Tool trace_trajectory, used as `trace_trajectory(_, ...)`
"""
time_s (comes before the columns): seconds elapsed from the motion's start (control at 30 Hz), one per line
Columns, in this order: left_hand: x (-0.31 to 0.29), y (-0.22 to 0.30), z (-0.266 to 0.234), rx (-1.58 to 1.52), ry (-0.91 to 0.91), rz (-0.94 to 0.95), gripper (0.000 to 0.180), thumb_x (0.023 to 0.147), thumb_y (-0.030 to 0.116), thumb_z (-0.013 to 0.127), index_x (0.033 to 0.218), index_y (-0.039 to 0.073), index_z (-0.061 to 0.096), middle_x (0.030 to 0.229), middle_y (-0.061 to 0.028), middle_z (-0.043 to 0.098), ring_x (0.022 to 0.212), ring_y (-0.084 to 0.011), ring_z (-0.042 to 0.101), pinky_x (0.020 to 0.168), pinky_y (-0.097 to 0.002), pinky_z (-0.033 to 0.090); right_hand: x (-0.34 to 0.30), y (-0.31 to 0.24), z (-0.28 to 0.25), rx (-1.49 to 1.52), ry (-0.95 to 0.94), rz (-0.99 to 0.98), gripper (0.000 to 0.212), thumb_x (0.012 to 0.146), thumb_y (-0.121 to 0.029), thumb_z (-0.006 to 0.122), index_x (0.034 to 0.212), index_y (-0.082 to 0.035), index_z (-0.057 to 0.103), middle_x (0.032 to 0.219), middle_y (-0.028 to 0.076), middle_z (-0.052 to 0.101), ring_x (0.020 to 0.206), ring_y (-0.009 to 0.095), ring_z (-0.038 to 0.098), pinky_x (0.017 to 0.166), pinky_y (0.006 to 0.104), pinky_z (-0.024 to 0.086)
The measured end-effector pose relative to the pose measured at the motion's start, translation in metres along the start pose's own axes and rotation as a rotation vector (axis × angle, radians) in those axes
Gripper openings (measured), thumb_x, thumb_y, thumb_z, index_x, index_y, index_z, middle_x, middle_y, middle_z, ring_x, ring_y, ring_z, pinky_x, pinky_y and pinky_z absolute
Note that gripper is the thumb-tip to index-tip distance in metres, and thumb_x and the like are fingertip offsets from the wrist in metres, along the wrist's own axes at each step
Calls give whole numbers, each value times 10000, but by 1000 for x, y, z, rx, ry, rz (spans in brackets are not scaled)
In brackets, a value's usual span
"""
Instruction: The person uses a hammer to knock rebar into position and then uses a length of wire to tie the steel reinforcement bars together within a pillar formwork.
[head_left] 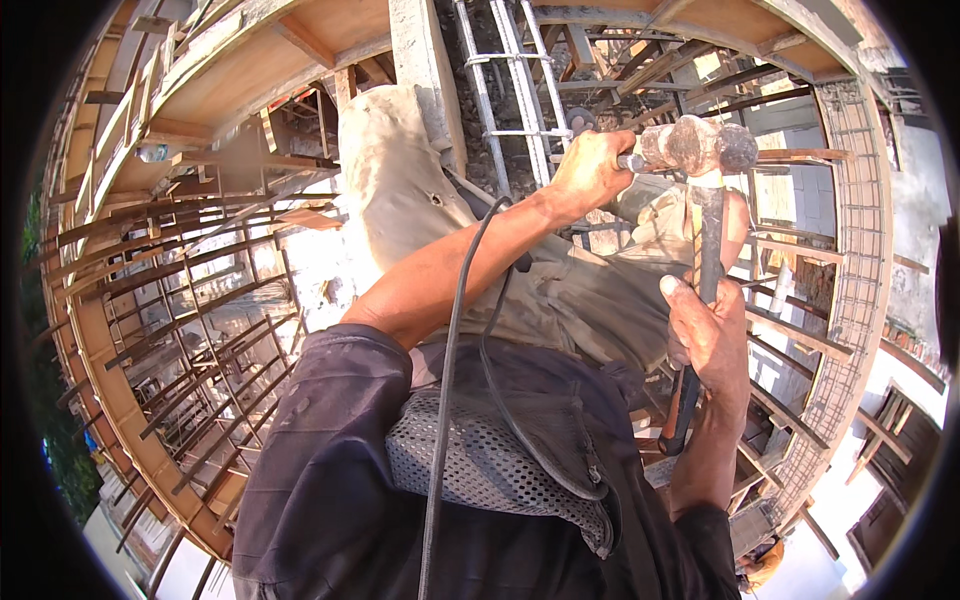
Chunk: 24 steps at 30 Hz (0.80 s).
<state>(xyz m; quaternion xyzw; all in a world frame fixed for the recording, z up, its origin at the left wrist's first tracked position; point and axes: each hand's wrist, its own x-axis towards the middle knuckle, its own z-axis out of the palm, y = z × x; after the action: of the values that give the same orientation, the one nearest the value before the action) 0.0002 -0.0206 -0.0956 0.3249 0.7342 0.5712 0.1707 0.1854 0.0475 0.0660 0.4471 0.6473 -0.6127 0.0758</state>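
Observation:
My right hand (712,335) is wrapped round the handle of a hammer (690,146), which stands upright with its heavy, worn metal head at the top. The black end of the handle sticks out below my fist. My left hand (595,172) is stretched across in front of me, fingers closed round a metal rod (630,161). Only the rod's end shows, right beside the hammer's head; I cannot tell whether they touch. My fingers hide the rest of it.
A dark cable (452,350) hangs over my left forearm. Tied rebar (515,80) runs away from me beside a wooden beam (425,75). Wooden formwork (260,85) surrounds me, with a rebar grid (215,365) at left and more rebar (862,190) along the right.

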Motion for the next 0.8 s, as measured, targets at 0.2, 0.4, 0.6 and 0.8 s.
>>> trace_trajectory(0.2,-3,-7,4,93,14,53,100,780,66,645,865,13,637,760,-224,656,765,-425,660,673,-469,503,-38,-37,-15,178,146,-314,193,921,-106,661,813,-37,517,491,-42,387,356,43,316,328,238,246)
trace_trajectory(0.4,6,39,2,77,47,145,160,720,30,656,867,30,594,758,-200,651,773,-429,644,665,-484,487,-48,-59,-34,309,252,-674,335,965,-156,603,744,-121,354,425,-24,299,287,58,231,259,232,237)
trace_trajectory(0.6,13,43,10,43,131,92,175,704,19,649,867,30,586,768,-201,652,777,-441,635,668,-507,486,-34,-59,-35,329,185,-773,336,986,-146,559,741,-116,331,419,-24,286,274,62,231,249,241,237)
trace_trajectory(0.8,39,33,6,81,198,-14,168,727,68,660,884,23,622,781,-219,666,790,-450,647,692,-515,498,0,-28,-8,202,141,-276,169,968,-128,611,892,-43,486,465,-14,349,318,76,290,302,244,258)
